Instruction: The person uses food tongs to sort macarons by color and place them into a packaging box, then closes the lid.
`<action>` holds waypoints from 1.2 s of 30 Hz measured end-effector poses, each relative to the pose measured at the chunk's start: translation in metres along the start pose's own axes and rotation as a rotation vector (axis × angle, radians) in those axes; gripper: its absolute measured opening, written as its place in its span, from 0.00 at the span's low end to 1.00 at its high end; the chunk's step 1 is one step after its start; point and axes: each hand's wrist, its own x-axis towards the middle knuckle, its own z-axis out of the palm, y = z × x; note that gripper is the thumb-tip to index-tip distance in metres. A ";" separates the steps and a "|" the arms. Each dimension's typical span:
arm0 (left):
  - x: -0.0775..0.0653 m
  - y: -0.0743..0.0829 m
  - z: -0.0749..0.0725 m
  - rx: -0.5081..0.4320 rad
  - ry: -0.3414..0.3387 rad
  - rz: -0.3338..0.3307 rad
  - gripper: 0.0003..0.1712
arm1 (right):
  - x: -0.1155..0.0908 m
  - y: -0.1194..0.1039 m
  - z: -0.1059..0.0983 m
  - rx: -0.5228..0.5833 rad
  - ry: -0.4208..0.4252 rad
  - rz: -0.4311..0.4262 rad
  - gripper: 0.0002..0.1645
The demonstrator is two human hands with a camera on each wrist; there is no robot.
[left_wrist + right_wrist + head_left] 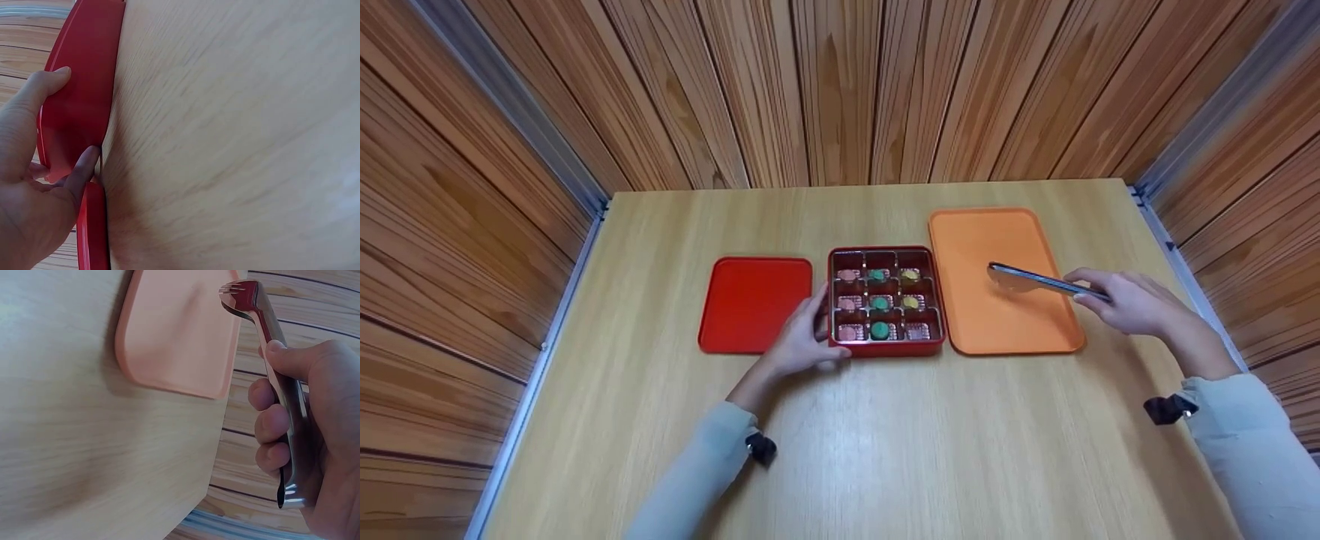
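A red box with a clear divided insert stands at the middle of the table. Small rounded pieces sit in its compartments: pink on the left, green down the middle, and yellow in the right column's back and middle compartments. My left hand grips the box's front left corner, thumb on the front wall and fingers along the left side. My right hand holds metal tongs by the handle. Their tips are above the orange tray; nothing shows between them.
A red tray lies left of the box, partly behind my left hand. The orange tray lies close against the box's right side. Wood-grain panels enclose the table at the back and both sides.
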 end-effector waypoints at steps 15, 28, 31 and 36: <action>0.000 0.000 0.000 -0.013 -0.009 -0.004 0.73 | 0.010 -0.031 -0.001 -0.033 0.057 -0.137 0.21; 0.000 0.000 -0.001 0.000 -0.007 0.000 0.74 | 0.015 -0.060 -0.002 -0.031 0.010 -0.177 0.21; 0.000 0.000 -0.001 -0.009 -0.006 0.003 0.74 | 0.016 -0.065 -0.001 -0.027 0.001 -0.184 0.22; 0.000 0.000 0.000 -0.013 -0.005 -0.003 0.73 | 0.018 -0.073 0.002 -0.025 0.010 -0.230 0.20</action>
